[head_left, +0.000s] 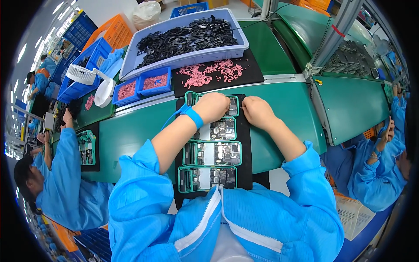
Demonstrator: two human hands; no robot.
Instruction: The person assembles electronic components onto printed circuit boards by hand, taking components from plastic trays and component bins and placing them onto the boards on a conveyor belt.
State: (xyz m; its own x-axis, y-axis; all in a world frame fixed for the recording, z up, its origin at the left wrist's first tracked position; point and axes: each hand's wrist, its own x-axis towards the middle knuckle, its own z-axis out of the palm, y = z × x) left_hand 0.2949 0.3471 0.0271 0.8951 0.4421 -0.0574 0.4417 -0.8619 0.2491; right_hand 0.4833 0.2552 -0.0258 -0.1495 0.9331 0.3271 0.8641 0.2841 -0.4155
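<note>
A column of several green-framed phone units (213, 153) with exposed circuit boards lies on a black mat (245, 163) in front of me. My left hand (214, 107) rests over the farthest unit (233, 106) and hides much of it. Its fingers are curled together at the board; whatever they may hold is hidden. A blue wrist strap (192, 115) with a cord circles that wrist. Just right of the same unit, my right hand (257, 112) is closed, thumb and fingers pressed together at the mat's edge. Anything in its pinch is too small to make out.
Beyond the units, small pink pieces (209, 73) are spread on a black mat. Two blue bins (141, 95) hold more of them. A large grey-blue tub (183, 59) of black parts stands behind. A white fan (104, 91) is at left. Co-workers sit on both sides.
</note>
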